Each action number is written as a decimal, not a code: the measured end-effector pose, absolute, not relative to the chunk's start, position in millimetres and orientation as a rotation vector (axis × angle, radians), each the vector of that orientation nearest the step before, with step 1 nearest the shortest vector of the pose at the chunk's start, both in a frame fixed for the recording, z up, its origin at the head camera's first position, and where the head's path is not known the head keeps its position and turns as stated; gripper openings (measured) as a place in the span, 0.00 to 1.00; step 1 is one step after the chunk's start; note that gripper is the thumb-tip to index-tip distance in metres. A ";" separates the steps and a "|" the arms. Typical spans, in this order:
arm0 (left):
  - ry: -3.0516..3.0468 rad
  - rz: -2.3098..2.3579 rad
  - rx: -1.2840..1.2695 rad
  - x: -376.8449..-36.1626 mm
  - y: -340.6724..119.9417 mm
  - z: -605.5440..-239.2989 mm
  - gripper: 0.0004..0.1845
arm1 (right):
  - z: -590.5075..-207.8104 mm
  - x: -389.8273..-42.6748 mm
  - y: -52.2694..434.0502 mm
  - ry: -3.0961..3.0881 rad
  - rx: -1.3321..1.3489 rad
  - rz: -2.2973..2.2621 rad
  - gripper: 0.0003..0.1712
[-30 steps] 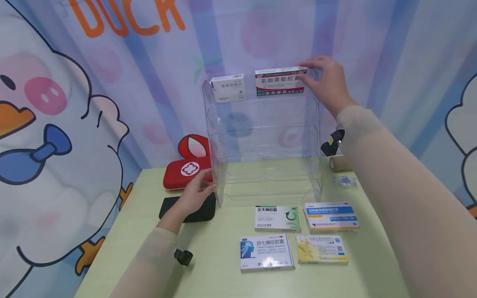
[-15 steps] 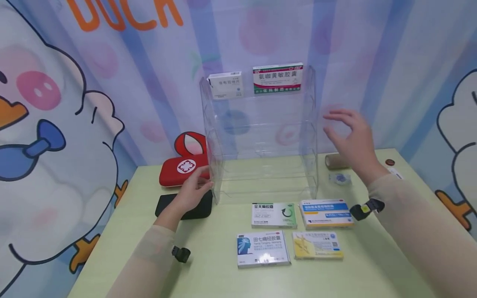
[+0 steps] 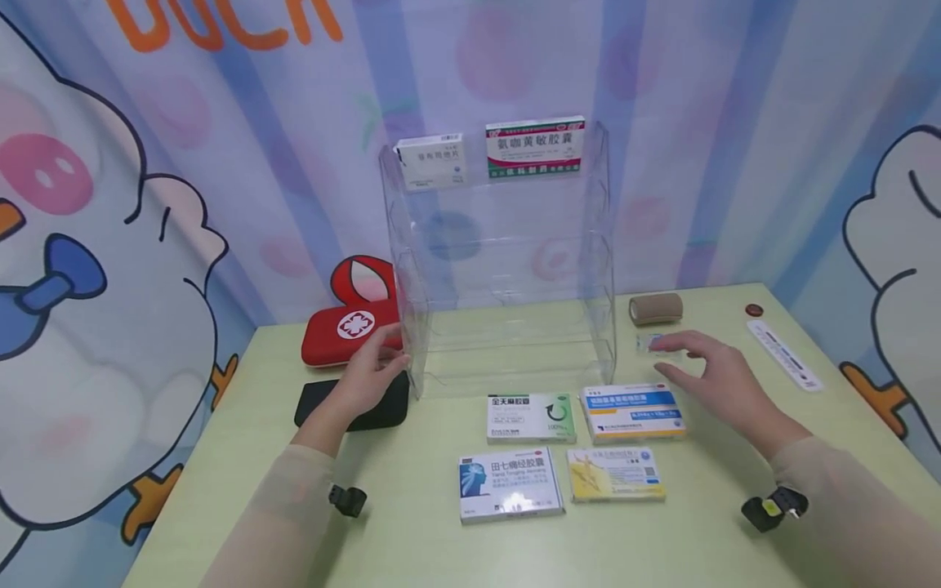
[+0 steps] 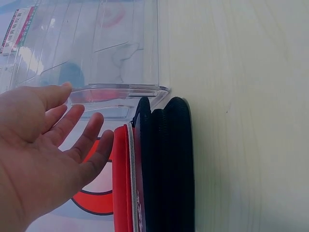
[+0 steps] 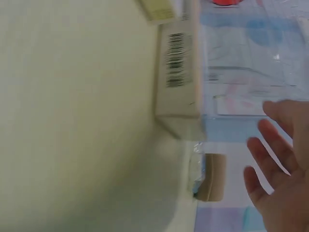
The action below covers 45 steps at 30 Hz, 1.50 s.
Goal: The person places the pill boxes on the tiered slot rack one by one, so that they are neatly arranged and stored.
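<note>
Right hand (image 3: 724,382) is just right of the clear rack's (image 3: 507,269) right foot, thumb and fingers apart, nothing held. Left hand (image 3: 360,384) is at the rack's lower left wall, fingers loosely spread, no grip; can't tell if it touches the plastic.

My read: step in hand is a reach for a carton. Nearest is the blue-striped carton (image 3: 632,414), lying flat on the worktop (image 3: 397,531) just in front of the rack's right foot. If that's the pick: approach from its right end, thumb on the near long edge, fingers on the far one, lift straight up. Don't slide it; rack foot is close behind. Light pinch, card walls probably dent. Mind the clear packet (image 3: 647,341) right of the rack, fingertips could snag it. Left palm flat on the rack wall would help, the thing is likely light and easy to shove.

Looks: blue-striped carton is a shallow white rectangle, blue bands across the top face, thin orange stripe along the near edge, corners look square. Right wrist view shows a pale end with a barcode, probably its. That view is blurred, can't read the print there.
</note>
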<state>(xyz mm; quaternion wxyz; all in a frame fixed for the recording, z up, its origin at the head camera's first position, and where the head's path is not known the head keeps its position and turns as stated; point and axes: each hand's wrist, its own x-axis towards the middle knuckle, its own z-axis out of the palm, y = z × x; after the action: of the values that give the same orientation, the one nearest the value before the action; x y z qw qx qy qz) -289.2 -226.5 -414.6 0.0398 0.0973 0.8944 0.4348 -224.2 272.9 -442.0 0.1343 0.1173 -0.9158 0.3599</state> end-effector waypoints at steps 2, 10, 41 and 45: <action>2.740 1.332 0.294 -289.8 -226.8 -414.8 0.34 | -450.1 -220.5 277.4 -2.737 0.384 1.042 0.17; 2.733 1.338 0.284 -290.4 -226.9 -414.6 0.34 | -459.9 -212.3 295.1 -2.882 0.501 1.056 0.26; 2.735 1.347 0.262 -286.3 -225.0 -414.1 0.34 | -455.2 -202.5 308.6 -2.894 0.312 1.102 0.23; 2.737 1.350 0.259 -286.0 -225.2 -415.2 0.34 | -449.1 -202.8 306.9 -2.763 0.342 1.115 0.15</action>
<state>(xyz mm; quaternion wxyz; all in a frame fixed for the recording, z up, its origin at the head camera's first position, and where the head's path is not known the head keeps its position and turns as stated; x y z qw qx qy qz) -286.0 -225.2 -415.2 0.0393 0.0845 0.8930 0.4403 -202.8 306.9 -449.1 0.0712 0.1138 -0.9189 0.3709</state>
